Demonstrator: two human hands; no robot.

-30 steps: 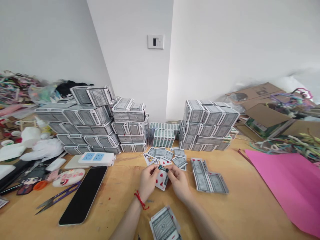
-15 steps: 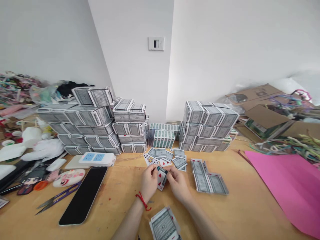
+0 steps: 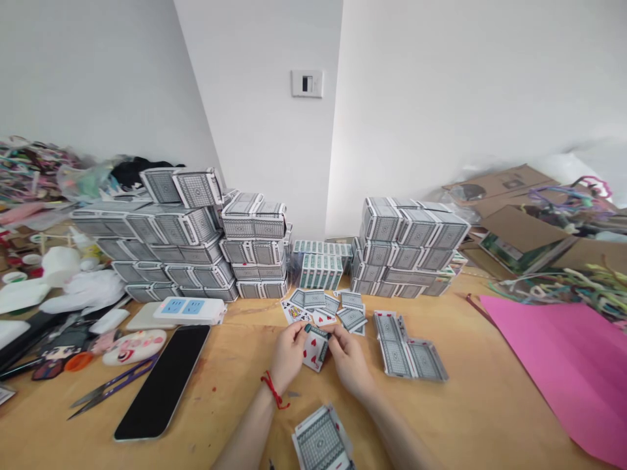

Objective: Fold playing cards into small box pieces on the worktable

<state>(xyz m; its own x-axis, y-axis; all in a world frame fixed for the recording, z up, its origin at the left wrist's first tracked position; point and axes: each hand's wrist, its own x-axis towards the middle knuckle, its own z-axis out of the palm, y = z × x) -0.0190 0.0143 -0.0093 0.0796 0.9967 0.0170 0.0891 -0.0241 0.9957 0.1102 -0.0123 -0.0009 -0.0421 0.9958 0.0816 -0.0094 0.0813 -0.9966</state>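
Note:
Both hands hold one playing card (image 3: 313, 351) between them, its red heart face toward me and a strip of patterned back folded over along the top and right edge. My left hand (image 3: 289, 352) pinches its upper left corner. At the upper right corner my right hand (image 3: 347, 356) pinches it too. Just beyond the fingers lie loose playing cards (image 3: 314, 300), some face up, some face down. Close to me rests a folded-card piece (image 3: 321, 440) with patterned backs. To the right of my right hand sits another joined folded-card piece (image 3: 409, 352).
Stacked card-covered blocks rise at the left (image 3: 171, 228) and right (image 3: 411, 241), with green-patterned card packs (image 3: 321, 269) between. On the left lie a phone (image 3: 164, 382), snips (image 3: 115, 385) and a power strip (image 3: 191, 309). Pink paper (image 3: 553, 365) and a cardboard box (image 3: 529, 238) are at the right.
The card's top edge has opened out a little between my fingers, so more of its face shows. My left hand has shifted slightly left; my right hand keeps its pinch.

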